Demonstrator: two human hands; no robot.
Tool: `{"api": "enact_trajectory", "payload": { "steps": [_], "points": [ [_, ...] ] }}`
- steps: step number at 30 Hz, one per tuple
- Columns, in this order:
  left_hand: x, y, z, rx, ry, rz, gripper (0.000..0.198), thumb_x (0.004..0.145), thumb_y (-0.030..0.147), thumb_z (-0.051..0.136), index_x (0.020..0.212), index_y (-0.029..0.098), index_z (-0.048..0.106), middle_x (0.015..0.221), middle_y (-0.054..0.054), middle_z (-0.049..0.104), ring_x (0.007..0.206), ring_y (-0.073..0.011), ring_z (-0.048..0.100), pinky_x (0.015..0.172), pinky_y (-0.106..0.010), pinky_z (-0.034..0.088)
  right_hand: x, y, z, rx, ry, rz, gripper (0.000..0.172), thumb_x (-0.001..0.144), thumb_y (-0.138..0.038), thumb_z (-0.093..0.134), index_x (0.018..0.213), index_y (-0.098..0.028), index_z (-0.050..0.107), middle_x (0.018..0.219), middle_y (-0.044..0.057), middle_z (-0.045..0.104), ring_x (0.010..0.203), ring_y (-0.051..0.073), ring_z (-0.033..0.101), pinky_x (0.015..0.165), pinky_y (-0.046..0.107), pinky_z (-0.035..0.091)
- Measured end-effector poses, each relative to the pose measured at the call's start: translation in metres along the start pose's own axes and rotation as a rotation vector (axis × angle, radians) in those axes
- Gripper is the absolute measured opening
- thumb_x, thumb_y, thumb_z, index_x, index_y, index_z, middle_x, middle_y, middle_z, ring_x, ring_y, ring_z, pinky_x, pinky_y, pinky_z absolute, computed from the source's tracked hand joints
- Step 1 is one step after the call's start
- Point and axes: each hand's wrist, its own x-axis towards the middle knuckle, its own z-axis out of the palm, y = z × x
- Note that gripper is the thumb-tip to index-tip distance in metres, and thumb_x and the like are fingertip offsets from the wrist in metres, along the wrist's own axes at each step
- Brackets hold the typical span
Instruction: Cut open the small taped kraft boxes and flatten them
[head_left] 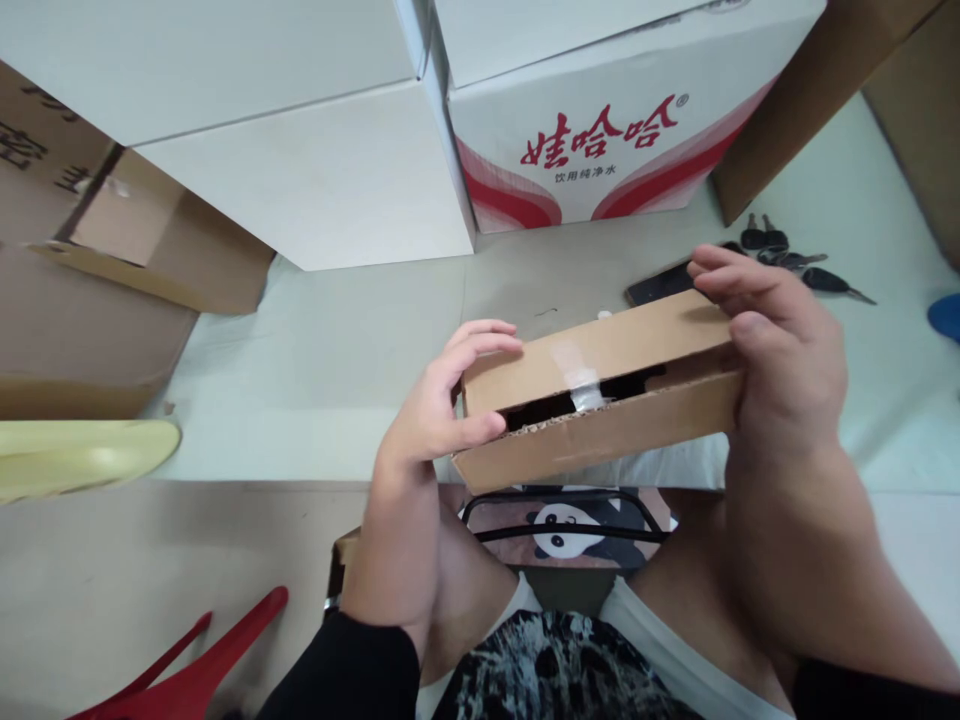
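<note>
A small brown cardboard box (660, 420) is held between my two hands above the table's front edge. A strip of clear tape (581, 380) crosses the dark gap between its flaps, which stand slightly apart. My left hand (457, 400) grips the box's left end, thumb on the near side and fingers over the far top edge. Around the right end, my right hand (780, 340) is closed with its fingers over the top. What lies inside the box is too dark to make out.
Behind the box, a dark phone (660, 283) and several keys (787, 255) lie on the pale table (322, 370). White cartons (315, 180) and a red-lettered carton (600, 150) stand at the back. Brown boxes (202, 240) flank the left; a red stool (202, 670) is below.
</note>
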Motion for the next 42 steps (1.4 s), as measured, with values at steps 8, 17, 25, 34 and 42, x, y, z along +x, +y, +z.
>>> {"api": "enact_trajectory", "payload": {
  "steps": [8,17,25,34,42],
  "points": [
    [0.004,0.007,0.008,-0.015,0.175,-0.054,0.034,0.079,0.049,0.082,0.101,0.023,0.076,0.117,-0.010,0.074,0.112,-0.0242,0.070,0.099,-0.040,0.056,-0.001,-0.003,-0.006,-0.065,-0.143,-0.053,0.023,0.084,-0.033,0.064,0.103,-0.028,0.077,0.134,0.003,0.071,0.127,0.027,0.062,0.109,0.045,0.044],
    [0.006,0.009,0.021,-0.182,0.453,-0.294,0.044,0.079,0.064,0.076,0.088,0.022,0.082,0.092,-0.007,0.082,0.080,-0.0191,0.074,0.070,-0.029,0.056,-0.004,-0.004,-0.003,0.030,-0.202,-0.050,0.023,0.082,-0.027,0.074,0.106,-0.028,0.070,0.130,0.005,0.071,0.126,0.023,0.063,0.106,0.040,0.049],
    [0.003,0.009,0.013,-0.327,0.338,-0.300,0.030,0.081,0.055,0.079,0.090,0.027,0.082,0.102,-0.005,0.081,0.099,-0.0208,0.074,0.090,-0.032,0.056,-0.004,-0.009,0.001,-0.114,-0.169,0.079,0.019,0.082,-0.020,0.072,0.099,-0.028,0.067,0.120,0.004,0.072,0.113,0.024,0.070,0.099,0.044,0.055],
    [0.001,0.013,0.003,-0.300,0.144,-0.293,0.017,0.081,0.039,0.074,0.090,0.025,0.078,0.111,-0.006,0.077,0.113,-0.0273,0.069,0.104,-0.045,0.051,0.000,-0.010,-0.008,-0.291,-0.387,-0.047,0.018,0.090,-0.034,0.064,0.075,-0.025,0.070,0.111,0.005,0.076,0.110,0.026,0.070,0.097,0.047,0.053],
    [-0.004,0.016,-0.008,-0.141,-0.015,-0.149,0.042,0.081,0.056,0.076,0.109,0.026,0.073,0.130,-0.012,0.067,0.125,-0.0309,0.062,0.109,-0.048,0.050,0.002,-0.009,-0.009,-0.383,-0.440,-0.052,0.016,0.090,-0.033,0.064,0.076,-0.026,0.069,0.113,0.004,0.075,0.105,0.026,0.071,0.090,0.044,0.053]
  ]
}}
